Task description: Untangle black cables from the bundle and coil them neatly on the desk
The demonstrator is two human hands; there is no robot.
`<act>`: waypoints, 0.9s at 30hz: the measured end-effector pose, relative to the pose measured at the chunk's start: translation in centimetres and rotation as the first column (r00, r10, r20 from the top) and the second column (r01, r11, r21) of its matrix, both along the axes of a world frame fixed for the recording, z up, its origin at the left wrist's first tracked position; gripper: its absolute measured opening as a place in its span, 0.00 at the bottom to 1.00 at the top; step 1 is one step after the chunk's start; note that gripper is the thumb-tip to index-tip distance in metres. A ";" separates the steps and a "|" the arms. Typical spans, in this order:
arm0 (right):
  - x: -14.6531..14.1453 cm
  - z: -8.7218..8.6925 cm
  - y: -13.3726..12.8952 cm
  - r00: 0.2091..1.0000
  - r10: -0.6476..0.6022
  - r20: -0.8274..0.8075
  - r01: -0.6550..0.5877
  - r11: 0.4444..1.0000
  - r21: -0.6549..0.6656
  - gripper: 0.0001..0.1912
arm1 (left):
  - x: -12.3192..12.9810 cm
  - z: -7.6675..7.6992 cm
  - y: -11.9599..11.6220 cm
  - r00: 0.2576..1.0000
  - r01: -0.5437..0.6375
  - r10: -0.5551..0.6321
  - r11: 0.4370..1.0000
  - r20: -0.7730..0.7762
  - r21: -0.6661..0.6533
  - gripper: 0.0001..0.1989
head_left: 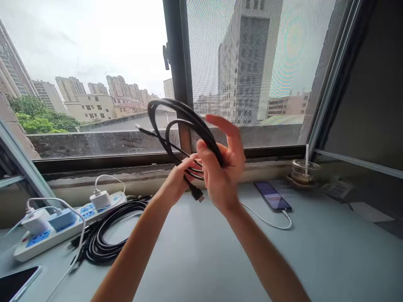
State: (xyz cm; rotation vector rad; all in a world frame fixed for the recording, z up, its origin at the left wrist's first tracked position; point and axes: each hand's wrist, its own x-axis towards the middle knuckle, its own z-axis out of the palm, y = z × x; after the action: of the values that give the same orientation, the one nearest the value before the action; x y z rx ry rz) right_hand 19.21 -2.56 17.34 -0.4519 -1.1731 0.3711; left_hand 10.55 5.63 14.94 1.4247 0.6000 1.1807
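A black HDMI cable point(185, 110), wound in loose loops, is up in the air above the table. My right hand point(224, 161) grips the bundled loops between thumb and palm, its index finger raised off them. Lower on the coil, my left hand point(181, 178) has its fingers closed around the strands, partly hidden behind them. One HDMI plug point(197, 194) hangs down between my hands. The other cable end point(146, 131) sticks out to the left of the loops.
On the left lie a second coiled black cable point(94, 247) and a white power strip point(23, 253) with chargers plugged in. A phone point(273, 196) on a white cord and a lidded cup with a straw point(304, 174) stand right, below the window. Another device point(19, 283) lies front left.
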 end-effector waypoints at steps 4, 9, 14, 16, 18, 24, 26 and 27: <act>0.4 -0.6 4.0 0.957 0.123 -0.262 -0.146 0.987 -0.067 0.21 | -0.7 1.5 0.4 0.961 -0.073 0.100 0.991 0.258 -0.113 0.09; 1.1 -0.7 5.3 0.972 0.199 -0.123 -0.224 0.941 -0.252 0.13 | -2.1 2.1 0.4 0.938 -0.254 0.214 0.960 0.273 0.120 0.06; 1.3 -1.0 4.6 0.989 -0.056 0.140 0.090 0.965 -0.247 0.16 | -4.1 2.6 0.4 0.902 -0.428 0.423 0.855 0.084 0.295 0.12; 1.3 -1.3 4.6 0.967 -0.149 0.204 0.191 0.960 -0.202 0.20 | -4.8 3.0 0.3 0.870 -0.470 0.492 0.800 0.043 0.373 0.11; 1.3 -1.5 4.6 0.950 -0.193 0.246 0.237 0.958 -0.161 0.24 | -5.3 3.2 0.1 0.844 -0.486 0.536 0.760 0.006 0.431 0.10; 1.8 -1.4 3.4 0.905 -0.332 0.264 0.357 0.933 -0.051 0.29 | -4.9 3.4 -1.1 0.849 -0.375 0.492 0.820 -0.194 0.433 0.10; 2.4 -1.2 3.4 0.885 -0.381 0.269 0.400 0.916 -0.017 0.27 | -4.5 3.3 -1.5 0.870 -0.316 0.437 0.849 -0.227 0.423 0.14; 2.7 -1.1 3.5 0.876 -0.401 0.267 0.417 0.909 -0.004 0.26 | -4.4 3.2 -1.7 0.883 -0.286 0.407 0.862 -0.235 0.419 0.16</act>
State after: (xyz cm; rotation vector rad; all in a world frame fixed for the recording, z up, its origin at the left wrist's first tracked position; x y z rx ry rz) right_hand 21.95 0.91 16.19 -0.8060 -1.2849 -0.0249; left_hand 6.16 3.93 18.16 1.9121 0.9276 1.4180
